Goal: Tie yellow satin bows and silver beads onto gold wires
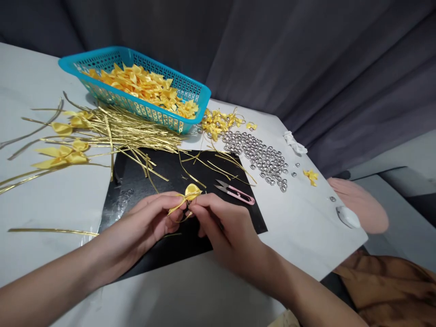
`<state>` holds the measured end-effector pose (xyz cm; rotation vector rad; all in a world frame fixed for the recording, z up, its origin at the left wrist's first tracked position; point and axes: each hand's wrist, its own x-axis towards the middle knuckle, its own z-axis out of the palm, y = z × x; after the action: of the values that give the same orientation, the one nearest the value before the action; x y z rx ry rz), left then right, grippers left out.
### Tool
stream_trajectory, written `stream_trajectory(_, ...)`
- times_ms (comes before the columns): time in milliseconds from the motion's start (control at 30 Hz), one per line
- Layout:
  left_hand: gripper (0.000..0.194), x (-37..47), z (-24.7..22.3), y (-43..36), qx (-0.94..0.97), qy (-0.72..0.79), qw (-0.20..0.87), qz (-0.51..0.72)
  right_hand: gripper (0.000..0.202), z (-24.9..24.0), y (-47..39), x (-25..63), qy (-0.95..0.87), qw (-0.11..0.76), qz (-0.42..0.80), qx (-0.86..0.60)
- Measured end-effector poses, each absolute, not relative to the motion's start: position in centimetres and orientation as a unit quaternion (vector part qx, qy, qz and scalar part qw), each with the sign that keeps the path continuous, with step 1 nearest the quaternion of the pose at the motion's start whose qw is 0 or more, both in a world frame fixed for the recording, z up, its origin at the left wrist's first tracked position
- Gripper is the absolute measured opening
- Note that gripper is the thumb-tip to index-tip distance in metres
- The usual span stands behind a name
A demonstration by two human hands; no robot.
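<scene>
Over the black mat (pixel 136 186), my left hand (pixel 158 211) pinches a yellow ribbon bow (pixel 192 191) by its left side. My right hand (pixel 221 218) is closed at the bow's right lower edge, its thumb and forefinger pressed together on what looks like a thin gold tie; the fingers partly hide it. A loop of gold tie hangs below the bow between both hands. Just right of the bow, pink-handled thread snips (pixel 235 192) lie on the mat, blades pointing left. Loose gold ties (pixel 221 168) are scattered at the mat's far edge.
A blue basket (pixel 136 97) of yellow bows stands at the back, beside a pile of gold ties (pixel 132 129). Finished-looking bows (pixel 218 122) and many silver beads (pixel 262 156) lie to the right. A white rounded object (pixel 348 217) sits near the table's right edge.
</scene>
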<state>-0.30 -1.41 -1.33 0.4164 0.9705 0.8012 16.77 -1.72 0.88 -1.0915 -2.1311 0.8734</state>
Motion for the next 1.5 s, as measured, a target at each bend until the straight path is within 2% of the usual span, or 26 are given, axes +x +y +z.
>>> stream_trajectory(300, 0.021, -0.5, -1.5, -1.6, 0.188, 0.450, 0.789, 0.372, 0.009, 0.3, -2.1, 16.6, -0.727, 0.423, 0.313, -0.442)
stream_trajectory(567, 0.018, -0.4, -1.7, -1.5, 0.169, 0.457, 0.790, 0.372, 0.026, 0.9, -2.5, 16.6, -0.778, 0.405, 0.195, -0.438)
stream_trajectory(833, 0.017, -0.5, -1.5, -1.6, 0.165, 0.455, 0.796, 0.364, 0.014, 1.0, -3.1, 16.7, -0.813, 0.397, 0.120, -0.408)
stream_trajectory(1233, 0.018, -0.3, -1.3, -1.5, 0.163, 0.473, 0.782, 0.371, 0.017, 0.8, -3.1, 16.5, -0.799, 0.392, 0.161, -0.427)
stream_trajectory(1400, 0.013, -0.2, -1.3, -1.5, 0.169, 0.478, 0.779, 0.369, 0.030, 1.0, -3.1, 16.5, -0.804, 0.376, 0.186, -0.421)
stream_trajectory(1500, 0.016, -0.3, -1.3, -1.6, 0.176, 0.474, 0.780, 0.369, 0.026, 1.2, -3.1, 16.3, -0.793, 0.378, 0.208, -0.430)
